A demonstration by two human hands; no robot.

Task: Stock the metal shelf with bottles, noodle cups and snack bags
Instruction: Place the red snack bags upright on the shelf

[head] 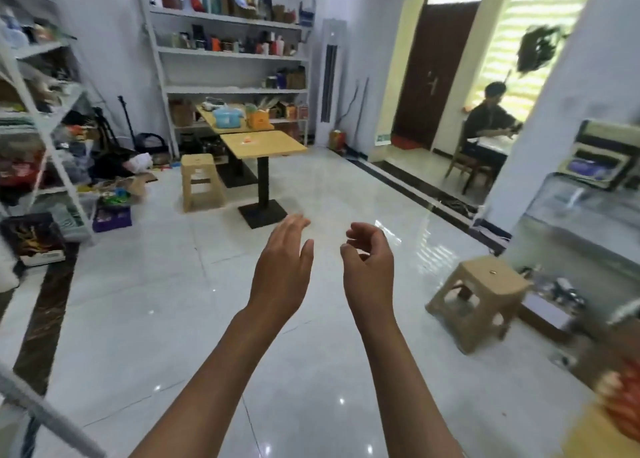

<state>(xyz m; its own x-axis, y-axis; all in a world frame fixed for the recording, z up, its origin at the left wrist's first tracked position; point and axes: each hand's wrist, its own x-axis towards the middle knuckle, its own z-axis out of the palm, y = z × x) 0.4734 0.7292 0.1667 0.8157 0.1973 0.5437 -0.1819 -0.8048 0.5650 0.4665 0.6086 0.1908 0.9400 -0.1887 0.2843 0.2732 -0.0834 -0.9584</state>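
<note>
Hands empty over tiled floor: left hand fingers straight, right hand loosely curled.

Open floor ahead; stool right, table beyond.

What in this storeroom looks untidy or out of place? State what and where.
Bags and boxes lie scattered on the floor by the left shelf instead of on it. Both hands hold nothing.
</note>
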